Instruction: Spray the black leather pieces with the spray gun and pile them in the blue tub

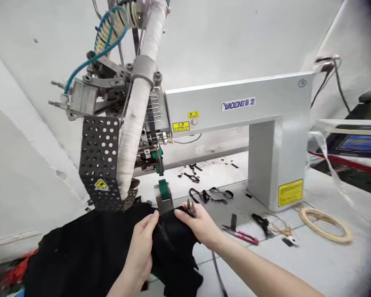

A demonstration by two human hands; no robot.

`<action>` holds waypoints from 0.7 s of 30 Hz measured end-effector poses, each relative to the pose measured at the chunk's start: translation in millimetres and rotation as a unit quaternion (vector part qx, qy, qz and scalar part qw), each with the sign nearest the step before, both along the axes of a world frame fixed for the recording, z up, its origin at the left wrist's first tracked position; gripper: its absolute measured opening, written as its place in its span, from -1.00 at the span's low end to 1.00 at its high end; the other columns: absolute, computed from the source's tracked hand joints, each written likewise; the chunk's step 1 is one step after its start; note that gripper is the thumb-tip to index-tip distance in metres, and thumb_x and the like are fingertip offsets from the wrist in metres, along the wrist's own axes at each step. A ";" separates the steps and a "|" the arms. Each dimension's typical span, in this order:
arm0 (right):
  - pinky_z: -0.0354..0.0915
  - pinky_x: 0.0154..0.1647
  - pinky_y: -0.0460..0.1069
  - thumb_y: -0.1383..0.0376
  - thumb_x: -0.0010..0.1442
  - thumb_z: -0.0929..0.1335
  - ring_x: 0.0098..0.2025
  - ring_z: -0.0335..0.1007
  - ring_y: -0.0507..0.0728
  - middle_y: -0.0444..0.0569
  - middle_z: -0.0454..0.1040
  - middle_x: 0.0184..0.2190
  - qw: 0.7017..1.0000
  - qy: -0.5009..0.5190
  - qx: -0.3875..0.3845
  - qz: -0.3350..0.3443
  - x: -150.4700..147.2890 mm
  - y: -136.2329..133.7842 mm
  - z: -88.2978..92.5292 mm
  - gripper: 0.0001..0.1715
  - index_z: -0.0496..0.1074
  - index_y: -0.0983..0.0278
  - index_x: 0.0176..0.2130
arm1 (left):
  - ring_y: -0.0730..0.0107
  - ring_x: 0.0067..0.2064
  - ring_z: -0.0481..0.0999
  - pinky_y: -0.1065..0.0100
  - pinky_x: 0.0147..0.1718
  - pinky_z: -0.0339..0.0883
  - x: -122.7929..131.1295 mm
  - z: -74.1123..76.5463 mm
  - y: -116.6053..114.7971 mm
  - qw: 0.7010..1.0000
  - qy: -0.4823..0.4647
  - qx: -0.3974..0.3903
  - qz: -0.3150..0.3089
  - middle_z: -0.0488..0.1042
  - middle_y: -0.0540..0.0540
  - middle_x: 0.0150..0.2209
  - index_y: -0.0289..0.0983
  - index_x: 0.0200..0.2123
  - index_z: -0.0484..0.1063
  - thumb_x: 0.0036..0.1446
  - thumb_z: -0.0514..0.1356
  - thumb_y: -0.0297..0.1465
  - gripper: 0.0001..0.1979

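A black garment (89,251) lies bunched on the white worktable in front of the machine. My left hand (142,247) pinches a fold of the black garment near its top edge. My right hand (200,226) grips the garment beside it and also holds small black snips (191,207), blades pointing up. Both hands sit just in front of the green roller (164,189) on the machine's lower post. The machine head with its white wrapped pipe (136,115) hangs above the roller.
The grey machine arm (235,107) spans to a column (275,165) at the right. Red-handled scissors (243,236), black tape scraps (210,194), a tape roll (324,225) lie on the table (297,264). A perforated guard (99,165) hangs left.
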State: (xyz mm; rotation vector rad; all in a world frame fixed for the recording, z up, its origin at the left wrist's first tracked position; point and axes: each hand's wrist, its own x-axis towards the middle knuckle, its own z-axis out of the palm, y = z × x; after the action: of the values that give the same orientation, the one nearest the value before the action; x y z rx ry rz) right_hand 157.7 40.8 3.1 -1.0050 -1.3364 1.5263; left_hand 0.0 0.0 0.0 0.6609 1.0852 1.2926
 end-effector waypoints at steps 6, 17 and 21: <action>0.14 -0.45 -0.09 -0.02 -0.05 0.48 -0.49 0.21 0.00 -0.17 0.33 -0.58 0.997 0.057 -0.042 -0.043 -1.1 14.6 6.6 -0.54 0.38 0.31 -0.49 | 0.44 -0.38 0.35 0.45 -0.37 0.23 -26.4 0.5 16.6 0.987 0.142 0.053 -0.057 0.43 -0.02 -0.46 -0.32 -0.46 0.47 -0.03 0.30 -0.10 -0.65; 0.21 -0.28 -0.02 -0.01 -0.01 0.44 -0.34 0.31 0.12 -0.08 0.42 -0.42 0.919 -0.163 0.285 -0.217 -19.0 73.2 8.8 -0.59 0.39 0.24 -0.32 | 0.53 -0.52 0.31 0.48 -0.49 0.15 -31.8 6.4 66.8 0.995 0.080 0.056 -0.030 0.37 0.09 -0.57 -0.26 -0.53 0.34 -0.21 0.39 -0.10 -0.60; 0.23 -0.31 -0.04 0.00 0.04 0.43 -0.35 0.37 0.10 -0.05 0.45 -0.40 0.840 -0.230 0.459 -0.178 -20.0 116.3 17.5 -0.61 0.41 0.24 -0.29 | 0.57 -0.56 0.28 0.50 -0.53 0.11 -30.7 4.9 67.5 0.995 0.072 0.046 -0.045 0.37 0.09 -0.61 -0.27 -0.54 0.35 -0.22 0.40 -0.11 -0.60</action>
State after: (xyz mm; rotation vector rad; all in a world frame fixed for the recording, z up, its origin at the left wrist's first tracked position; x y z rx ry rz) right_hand 137.7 157.1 20.6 -0.9037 -1.8051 0.2381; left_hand -30.7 67.5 4.9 0.8733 1.1040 1.2370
